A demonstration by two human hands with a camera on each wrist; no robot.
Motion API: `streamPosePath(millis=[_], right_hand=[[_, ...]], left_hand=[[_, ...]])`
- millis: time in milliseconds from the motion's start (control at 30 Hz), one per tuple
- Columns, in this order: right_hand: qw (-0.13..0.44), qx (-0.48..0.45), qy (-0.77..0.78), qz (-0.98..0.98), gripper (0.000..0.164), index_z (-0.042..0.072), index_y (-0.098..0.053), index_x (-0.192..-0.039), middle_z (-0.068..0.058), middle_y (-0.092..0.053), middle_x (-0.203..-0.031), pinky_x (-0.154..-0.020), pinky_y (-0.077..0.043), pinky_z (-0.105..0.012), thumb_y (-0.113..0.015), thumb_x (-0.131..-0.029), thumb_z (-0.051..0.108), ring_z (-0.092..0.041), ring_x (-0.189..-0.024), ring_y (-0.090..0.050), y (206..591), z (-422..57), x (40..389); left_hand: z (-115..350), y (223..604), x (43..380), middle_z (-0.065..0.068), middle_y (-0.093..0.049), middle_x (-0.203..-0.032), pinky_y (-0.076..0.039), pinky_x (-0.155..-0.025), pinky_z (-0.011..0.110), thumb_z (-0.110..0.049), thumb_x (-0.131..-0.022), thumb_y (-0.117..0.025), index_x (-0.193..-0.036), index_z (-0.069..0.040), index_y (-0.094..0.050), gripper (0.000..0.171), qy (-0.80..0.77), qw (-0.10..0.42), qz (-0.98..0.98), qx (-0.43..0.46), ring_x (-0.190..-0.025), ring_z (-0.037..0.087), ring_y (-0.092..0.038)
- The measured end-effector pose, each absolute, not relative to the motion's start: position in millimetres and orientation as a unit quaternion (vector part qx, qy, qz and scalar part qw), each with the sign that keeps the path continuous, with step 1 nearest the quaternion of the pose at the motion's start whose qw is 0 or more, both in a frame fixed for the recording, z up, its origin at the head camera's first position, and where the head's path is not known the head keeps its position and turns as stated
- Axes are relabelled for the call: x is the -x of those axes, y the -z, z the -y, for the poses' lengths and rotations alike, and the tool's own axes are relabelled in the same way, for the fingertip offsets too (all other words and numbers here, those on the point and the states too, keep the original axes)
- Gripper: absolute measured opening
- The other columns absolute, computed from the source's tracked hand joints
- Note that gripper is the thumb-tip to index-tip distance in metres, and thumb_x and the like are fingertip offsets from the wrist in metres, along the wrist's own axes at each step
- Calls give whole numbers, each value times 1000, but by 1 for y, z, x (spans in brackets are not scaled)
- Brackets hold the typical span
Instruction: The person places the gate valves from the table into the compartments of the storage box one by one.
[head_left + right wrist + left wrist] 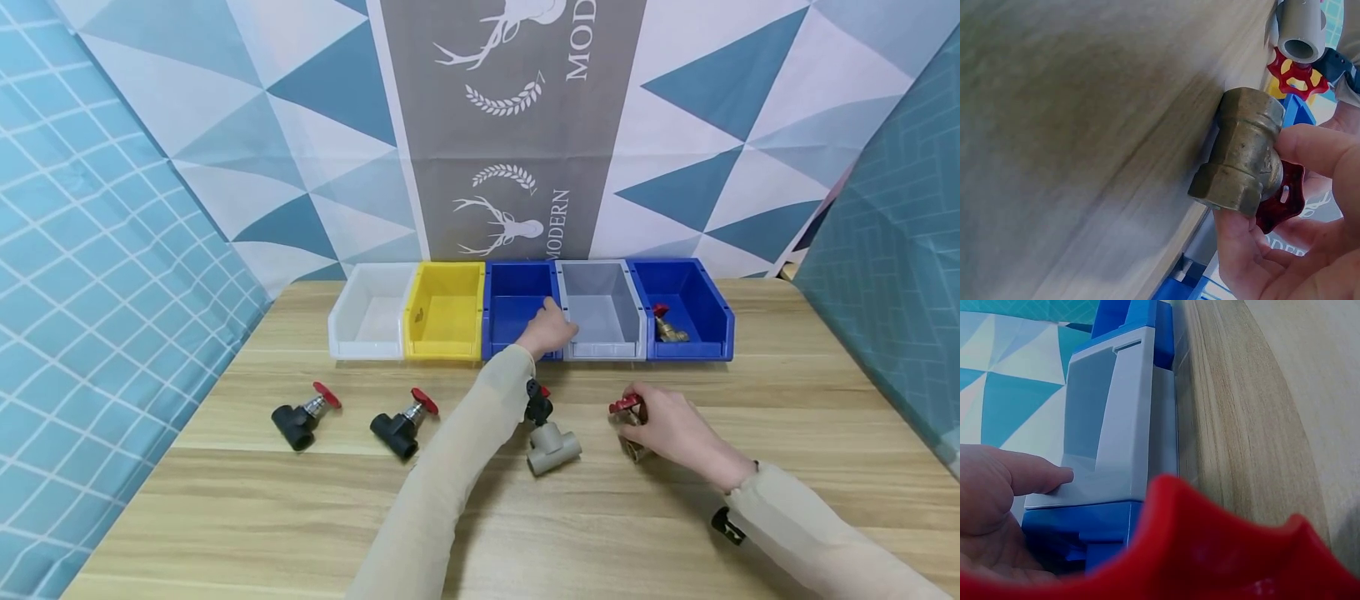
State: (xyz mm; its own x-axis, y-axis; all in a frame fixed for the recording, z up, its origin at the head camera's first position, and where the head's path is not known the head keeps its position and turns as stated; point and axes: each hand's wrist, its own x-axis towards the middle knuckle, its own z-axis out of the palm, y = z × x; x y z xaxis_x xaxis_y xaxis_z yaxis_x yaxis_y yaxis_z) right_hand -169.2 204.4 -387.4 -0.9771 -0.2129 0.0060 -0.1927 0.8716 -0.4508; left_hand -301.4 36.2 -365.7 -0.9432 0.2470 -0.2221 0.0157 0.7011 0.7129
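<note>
Valve, brass with red handwheel (pixel 1244 128), is pinched in the right grip (pixel 671 427) near the wood-grained worktop (pixel 247 517); loosened fingers could drop it. Left grip (pixel 548 329), at the grey plastic bin (pixel 602 351): closure unclear.

The worktop (pixel 225 517) has pale, striped wood grain. Behind it, a creased cloth (pixel 330 75) shows white, pale blue and teal triangles, its grey band (pixel 517 133) printed with antlered heads (pixel 504 227) and "MODERN". A light blue cloth (pixel 97 267) with white grid lines covers the left; a teal, brick-patterned cloth (pixel 892 242) the right.
</note>
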Motion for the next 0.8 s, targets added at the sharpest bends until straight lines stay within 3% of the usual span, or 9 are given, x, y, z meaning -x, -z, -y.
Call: streamPosePath(millis=[800], right_hand=[[9,108,267,-957,33,8,-56,-99,1,-52,-67,-44,-35,-26,-73,-73,20,-12,-54,-43,388,-199,174]], left_hand=[[-36,365,301,18,-26,-146,-33,-103,41,-25,-93,-47,-144,-1,-4,72,-381,158,-908,-73,-128,30,-36]])
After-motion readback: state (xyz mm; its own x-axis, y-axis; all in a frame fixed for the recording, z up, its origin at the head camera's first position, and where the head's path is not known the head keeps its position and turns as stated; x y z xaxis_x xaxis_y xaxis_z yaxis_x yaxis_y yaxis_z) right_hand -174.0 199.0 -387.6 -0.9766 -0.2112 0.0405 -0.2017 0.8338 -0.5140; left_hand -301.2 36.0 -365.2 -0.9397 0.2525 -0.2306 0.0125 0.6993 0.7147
